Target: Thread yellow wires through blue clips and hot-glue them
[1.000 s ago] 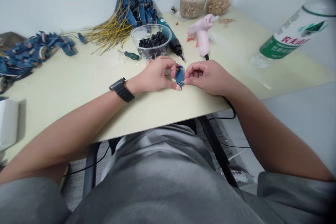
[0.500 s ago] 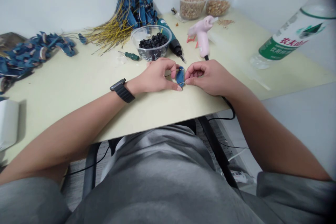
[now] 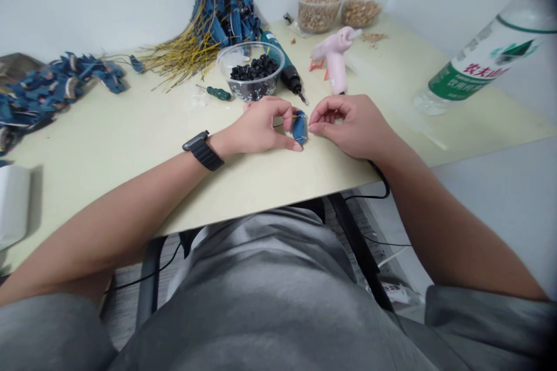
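A small blue piece (image 3: 299, 127) with thin wires around it is held between the thumb and fingers of my left hand (image 3: 270, 126), just above the table. My right hand (image 3: 343, 123) is close by on the right, thumb and index fingertips pinched together beside the piece; whatever is between them is too small to make out. Beyond my hands stands a clear round tub of black bits (image 3: 256, 72). A dark rotary tool (image 3: 287, 69) lies against it, and a pink glue gun (image 3: 335, 58) rests behind my right hand.
Blue pieces on yellow stems (image 3: 221, 17) are heaped at the back, with more blue pieces (image 3: 52, 90) at the left. A green screwdriver (image 3: 218, 93), two tubs of tan bits (image 3: 319, 13), a large water bottle (image 3: 474, 64) and a white box (image 3: 13, 204) stand or lie around.
My right hand has shifted slightly up and away from the blue piece, leaving a small gap. My left hand still holds the piece in the same place.
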`<state>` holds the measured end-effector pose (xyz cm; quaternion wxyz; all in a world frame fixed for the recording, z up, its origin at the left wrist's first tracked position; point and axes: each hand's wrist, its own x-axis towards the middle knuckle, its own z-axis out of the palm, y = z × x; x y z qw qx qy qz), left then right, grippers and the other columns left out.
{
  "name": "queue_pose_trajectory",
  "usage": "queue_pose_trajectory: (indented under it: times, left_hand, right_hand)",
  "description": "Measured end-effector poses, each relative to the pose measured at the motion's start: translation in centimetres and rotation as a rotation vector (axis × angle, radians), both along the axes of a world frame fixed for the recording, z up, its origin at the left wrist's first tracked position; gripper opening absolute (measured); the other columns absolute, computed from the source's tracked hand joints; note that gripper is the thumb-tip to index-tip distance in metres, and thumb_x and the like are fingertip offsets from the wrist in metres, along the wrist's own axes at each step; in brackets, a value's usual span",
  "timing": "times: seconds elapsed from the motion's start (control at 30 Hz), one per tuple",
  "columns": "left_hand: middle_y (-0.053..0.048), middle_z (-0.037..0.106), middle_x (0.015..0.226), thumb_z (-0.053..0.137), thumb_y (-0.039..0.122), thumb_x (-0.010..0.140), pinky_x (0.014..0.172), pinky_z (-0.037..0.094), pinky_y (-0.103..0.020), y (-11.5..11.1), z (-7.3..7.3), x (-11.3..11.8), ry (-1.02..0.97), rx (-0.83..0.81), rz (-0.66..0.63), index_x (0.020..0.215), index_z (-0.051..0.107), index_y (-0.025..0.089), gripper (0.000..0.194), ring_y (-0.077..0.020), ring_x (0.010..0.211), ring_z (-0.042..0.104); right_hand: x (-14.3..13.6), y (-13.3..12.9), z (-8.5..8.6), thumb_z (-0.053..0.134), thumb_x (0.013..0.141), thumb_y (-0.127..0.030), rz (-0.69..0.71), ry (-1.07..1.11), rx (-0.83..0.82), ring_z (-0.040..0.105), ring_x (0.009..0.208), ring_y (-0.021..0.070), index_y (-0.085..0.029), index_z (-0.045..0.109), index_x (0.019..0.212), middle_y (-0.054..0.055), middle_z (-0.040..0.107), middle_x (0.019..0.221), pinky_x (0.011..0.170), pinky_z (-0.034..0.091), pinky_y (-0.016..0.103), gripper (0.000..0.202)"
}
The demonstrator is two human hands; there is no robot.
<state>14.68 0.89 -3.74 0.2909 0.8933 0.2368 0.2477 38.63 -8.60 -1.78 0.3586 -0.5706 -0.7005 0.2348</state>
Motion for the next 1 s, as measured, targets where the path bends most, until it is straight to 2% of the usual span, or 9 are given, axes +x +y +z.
queue_pose_trajectory:
  times: [0.13,0.27,0.37,0.5,0.77,0.87,1.0]
  left_hand:
    - [-0.006,0.086,0.111,0.105,0.063,0.071,0.115,0.057,-0.054,0.2,-0.2,0.0,0.007,0.001,0.001,0.085,0.070,0.025,0.054,-0.0362,0.124,0.080]
    - [-0.007,0.085,0.111,0.105,0.059,0.073,0.113,0.056,-0.053,-0.1,0.2,0.0,0.006,-0.002,0.000,0.084,0.067,0.024,0.053,-0.0362,0.125,0.079]
    - [-0.007,0.084,0.113,0.105,0.054,0.073,0.114,0.054,-0.054,-0.5,0.7,-0.1,0.030,0.007,0.015,0.084,0.066,0.023,0.051,-0.0364,0.127,0.077]
    - [-0.007,0.084,0.116,0.106,0.054,0.072,0.117,0.052,-0.056,-0.7,1.0,0.0,0.048,0.015,0.029,0.084,0.066,0.024,0.052,-0.0376,0.131,0.075]
    - [-0.008,0.082,0.126,0.108,0.064,0.069,0.120,0.051,-0.053,-0.5,0.5,0.0,0.046,-0.029,0.031,0.083,0.069,0.023,0.058,-0.0388,0.143,0.069]
    - [-0.008,0.079,0.131,0.107,0.068,0.068,0.120,0.051,-0.054,-0.5,0.7,-0.2,0.061,-0.052,0.025,0.084,0.069,0.023,0.061,-0.0398,0.147,0.067]
    - [-0.009,0.080,0.127,0.105,0.070,0.070,0.121,0.051,-0.053,-0.7,1.1,-0.2,0.078,-0.048,0.027,0.084,0.068,0.023,0.061,-0.0398,0.149,0.065]
  right_hand:
    - [-0.3,-0.3,0.2,0.091,0.090,-0.036,-0.015,-0.008,0.056,0.070,0.087,0.0275,-0.028,0.081,0.086,0.007,0.078,0.090,0.079,0.055,0.044,0.014]
    - [-0.2,-0.6,0.7,0.089,0.092,-0.037,-0.024,-0.052,0.109,0.071,0.093,0.0299,-0.029,0.083,0.089,0.008,0.081,0.097,0.083,0.056,0.046,0.011]
    - [0.1,-0.9,1.0,0.086,0.091,-0.031,0.028,-0.133,0.134,0.072,0.096,0.0305,-0.030,0.083,0.088,0.007,0.083,0.099,0.092,0.055,0.048,0.004]
    - [0.4,-1.1,0.5,0.082,0.091,-0.028,0.114,-0.183,0.157,0.073,0.100,0.0325,-0.031,0.082,0.086,0.005,0.084,0.097,0.100,0.054,0.050,0.006]
    - [0.4,-1.4,-0.5,0.081,0.090,-0.028,0.126,-0.173,0.153,0.074,0.098,0.0326,-0.031,0.080,0.084,0.006,0.083,0.095,0.096,0.054,0.049,0.007]
    - [0.6,-1.4,-1.0,0.078,0.091,-0.026,0.173,-0.132,0.237,0.074,0.095,0.0307,-0.029,0.079,0.085,0.005,0.083,0.093,0.093,0.054,0.048,0.007]
    - [0.9,-1.1,-1.6,0.075,0.093,-0.029,0.209,-0.117,0.312,0.075,0.093,0.0289,-0.029,0.079,0.086,0.004,0.084,0.092,0.090,0.056,0.046,0.008]
